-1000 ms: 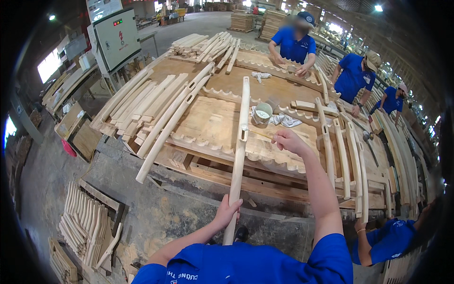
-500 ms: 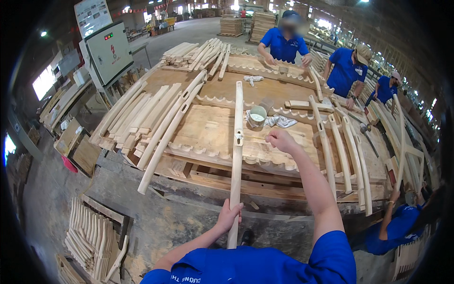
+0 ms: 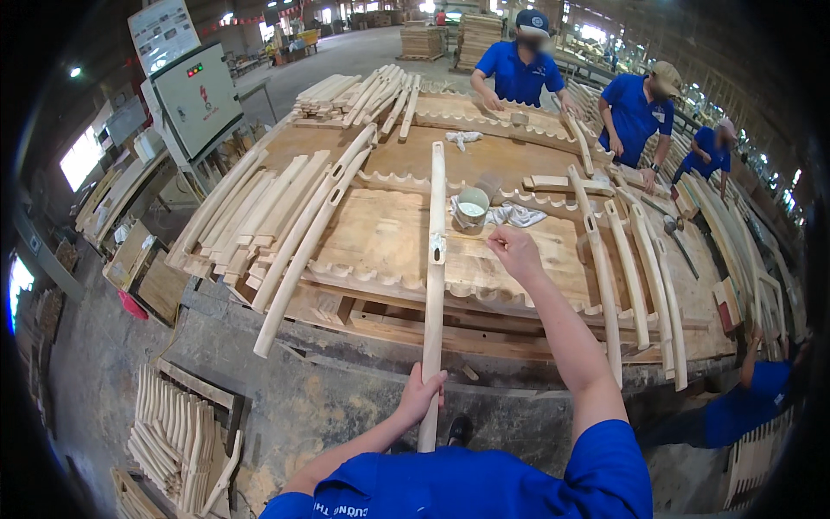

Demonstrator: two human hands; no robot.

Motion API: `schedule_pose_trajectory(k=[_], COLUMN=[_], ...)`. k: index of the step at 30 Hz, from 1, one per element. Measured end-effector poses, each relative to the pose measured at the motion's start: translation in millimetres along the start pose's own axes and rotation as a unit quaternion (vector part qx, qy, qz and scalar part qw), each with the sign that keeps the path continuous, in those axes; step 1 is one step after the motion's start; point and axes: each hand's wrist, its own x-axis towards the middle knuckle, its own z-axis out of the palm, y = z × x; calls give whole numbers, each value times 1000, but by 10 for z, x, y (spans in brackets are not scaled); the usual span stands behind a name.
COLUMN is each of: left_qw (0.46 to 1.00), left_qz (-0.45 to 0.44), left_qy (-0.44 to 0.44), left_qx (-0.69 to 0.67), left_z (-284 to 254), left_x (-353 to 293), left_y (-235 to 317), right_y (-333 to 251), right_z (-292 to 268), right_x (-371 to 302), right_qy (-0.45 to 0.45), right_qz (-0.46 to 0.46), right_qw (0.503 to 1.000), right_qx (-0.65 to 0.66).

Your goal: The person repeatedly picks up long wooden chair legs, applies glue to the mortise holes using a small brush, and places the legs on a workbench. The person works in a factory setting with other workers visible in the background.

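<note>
My left hand [image 3: 420, 396] is wrapped round the near end of a long pale wooden rail [image 3: 434, 324]. The rail points away from me across the bench, with slots cut in it and a white smear, like glue, round the middle slot. To the right of that slot hovers my right hand [image 3: 516, 253], its fingers pinched together; whatever they hold, if anything, is too small to make out. Just beyond it stands a tub [image 3: 471, 208] of white liquid, tilted slightly, with a crumpled white rag [image 3: 516, 214] beside it.
Scalloped wooden strips [image 3: 398, 279] run across the bench. Piles of wooden pieces [image 3: 281, 203] lie at left, and several slotted rails [image 3: 598, 259] at right. A hammer [image 3: 679, 242] lies farther right. Co-workers in blue [image 3: 521, 73] stand along the far and right sides. More parts [image 3: 177, 441] are stacked low at left.
My hands stay nearly where they were, the right one still pinched beside the slot. At far right, a co-worker has raised the upper body, and a long wooden piece there has been lowered.
</note>
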Motion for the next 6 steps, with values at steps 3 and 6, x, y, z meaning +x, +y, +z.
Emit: schedule_pose_trajectory(k=[3, 6], left_qw=[1000, 1000], left_qz=[-3, -4], left_qy=[-1, 1], left_qx=[-5, -2], left_z=[-7, -3], left_x=[11, 12], left_y=[-24, -33], right_y=[-4, 0], right_z=[24, 37], right_x=[-13, -22], right_qy=[27, 33], right_qz=[-12, -15], right_qw=[1000, 999], right_qx=[-4, -17])
